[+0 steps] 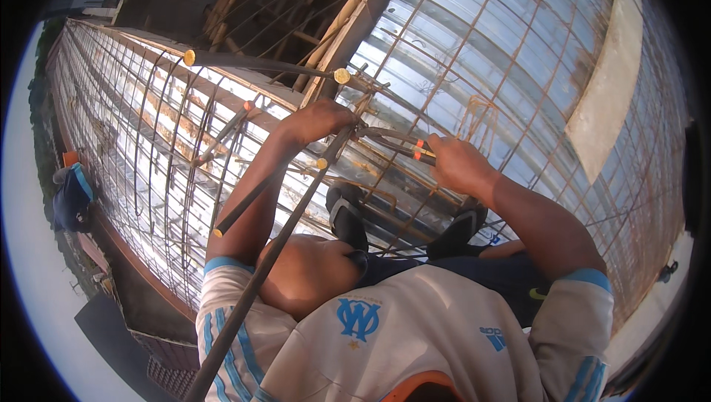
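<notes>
My right hand point(461, 166) is closed around the handles of a pair of pincers point(389, 138) with orange bands. The pincers' jaws are at a crossing of steel rebars, beside the fingers of my left hand point(323, 118). Those left fingers are bent and closed at the crossing, apparently round a rebar, though the grip is partly hidden. A long dark rebar point(272, 255) slants from the lower left up to this crossing. Another bar with a yellow end point(341, 75) stands just above my left hand.
Rebar mesh point(511, 69) covers shiny corrugated metal sheets on both sides. More bars with coloured ends point(189, 58) stick up at the left. A timber-edged opening point(348, 28) lies ahead. A pale board point(609, 76) rests at right. Another person point(72, 198) is far left.
</notes>
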`<control>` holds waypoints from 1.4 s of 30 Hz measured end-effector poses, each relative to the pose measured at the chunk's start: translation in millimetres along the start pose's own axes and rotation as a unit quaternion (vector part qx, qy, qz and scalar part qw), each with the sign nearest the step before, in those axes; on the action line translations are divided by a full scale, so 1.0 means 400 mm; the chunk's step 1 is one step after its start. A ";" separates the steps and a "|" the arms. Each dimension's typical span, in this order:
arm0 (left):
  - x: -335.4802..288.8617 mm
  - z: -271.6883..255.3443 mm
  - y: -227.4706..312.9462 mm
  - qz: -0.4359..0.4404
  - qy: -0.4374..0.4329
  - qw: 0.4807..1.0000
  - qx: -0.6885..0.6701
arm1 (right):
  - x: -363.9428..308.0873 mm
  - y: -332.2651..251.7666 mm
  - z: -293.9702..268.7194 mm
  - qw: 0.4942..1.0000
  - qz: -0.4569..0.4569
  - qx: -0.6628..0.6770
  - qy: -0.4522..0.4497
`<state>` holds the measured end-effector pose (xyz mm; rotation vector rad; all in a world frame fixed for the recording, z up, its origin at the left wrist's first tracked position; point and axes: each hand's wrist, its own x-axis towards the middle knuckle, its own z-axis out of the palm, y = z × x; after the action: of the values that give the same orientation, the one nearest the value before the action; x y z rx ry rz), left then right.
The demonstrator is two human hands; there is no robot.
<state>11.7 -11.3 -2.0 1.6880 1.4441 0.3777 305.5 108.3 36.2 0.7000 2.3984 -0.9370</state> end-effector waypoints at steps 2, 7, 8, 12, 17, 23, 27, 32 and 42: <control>0.012 -0.003 0.002 -0.101 -0.043 0.991 -0.069 | -0.001 0.022 0.046 0.998 -0.042 0.055 0.006; 0.017 -0.020 0.001 0.008 -0.051 0.998 -0.029 | -0.002 -0.036 -0.014 0.892 0.106 0.354 -0.259; 0.015 -0.017 -0.005 0.015 -0.049 0.999 -0.018 | 0.000 -0.017 0.026 0.842 0.116 0.435 -0.297; 0.021 -0.012 -0.029 0.016 -0.065 0.997 0.026 | 0.003 0.020 0.099 0.549 0.082 0.712 -0.430; 0.005 -0.019 0.010 0.007 -0.030 0.999 -0.017 | 0.021 0.008 0.046 0.813 0.128 0.468 -0.320; 0.007 -0.024 0.007 -0.128 -0.083 0.986 -0.074 | -0.014 -0.028 -0.008 0.989 0.038 0.135 -0.052; 0.005 -0.042 0.036 -0.150 -0.068 0.982 -0.098 | -0.040 -0.041 -0.006 0.988 -0.051 -0.068 0.126; 0.007 -0.055 0.044 -0.165 -0.136 0.975 -0.062 | -0.035 -0.046 -0.028 0.952 -0.068 -0.205 0.218; 0.017 -0.026 0.029 -0.110 -0.079 0.989 -0.065 | -0.022 -0.015 0.066 0.988 -0.030 0.147 -0.038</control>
<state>13.9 -0.5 11.0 1.4048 1.4380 0.2064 314.8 83.0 27.1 0.6847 2.2494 -1.3361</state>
